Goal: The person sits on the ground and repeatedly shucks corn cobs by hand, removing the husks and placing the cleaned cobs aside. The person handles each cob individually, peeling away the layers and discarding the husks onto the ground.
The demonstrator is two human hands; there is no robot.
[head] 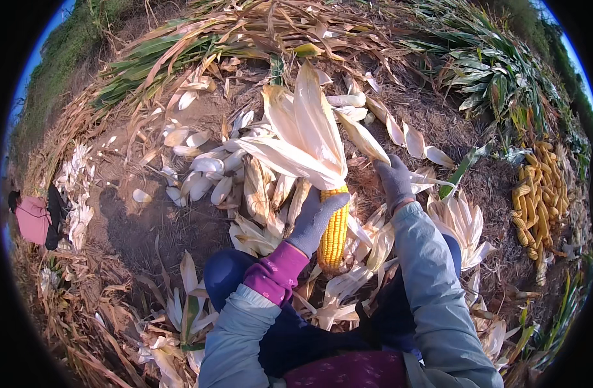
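My left hand [315, 218], in a grey knitted glove, is closed around a yellow corn cob [333, 237] near the base of its husk. The kernels are bare from there down to the tip, which points toward me. Pale husk leaves [311, 126] fan out from the cob's far end. To the right, my right hand [395, 178], gloved alike, has its fingertips at the lower end of a separate-looking strip of husk [364, 137]; whether that strip joins the cob cannot be told. Unhusked ears [208, 169] lie heaped beyond and left of my left hand.
Husked yellow cobs [536, 199] are piled at the right. Loose dry husks [342, 291] lie between my legs and beside me. Cut green and brown stalks [219, 39] arch across the far side. A pink object with black parts [33, 219] is at far left.
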